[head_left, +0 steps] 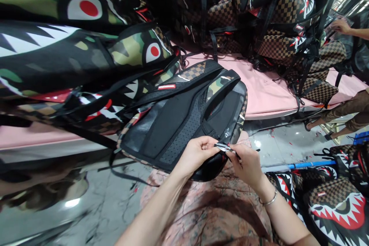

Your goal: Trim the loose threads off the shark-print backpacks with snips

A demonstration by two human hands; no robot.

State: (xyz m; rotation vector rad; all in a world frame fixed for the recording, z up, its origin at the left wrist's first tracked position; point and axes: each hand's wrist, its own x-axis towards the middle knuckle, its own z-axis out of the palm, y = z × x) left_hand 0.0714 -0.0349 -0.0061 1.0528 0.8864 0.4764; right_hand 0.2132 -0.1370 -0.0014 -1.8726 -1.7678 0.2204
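Note:
A backpack (173,123) lies with its black padded back and shoulder straps facing up, partly on the pink table and partly over my lap. My left hand (200,152) is closed in a pinch at its near side edge; what the fingertips hold is too small to make out. Facing it, my right hand (245,161) is closed around small silver thread snips (223,147), their blades at the left fingertips. A black end sticks out beyond the right hand. A bracelet circles the right wrist.
Camouflage shark-face bags (43,46) are piled at the left on the pink table (262,84). More checkered bags (276,46) are stacked at the back. Further backpacks (337,207) lie low at the right by a blue pole (308,164). Another person's hand (341,26) shows at far right.

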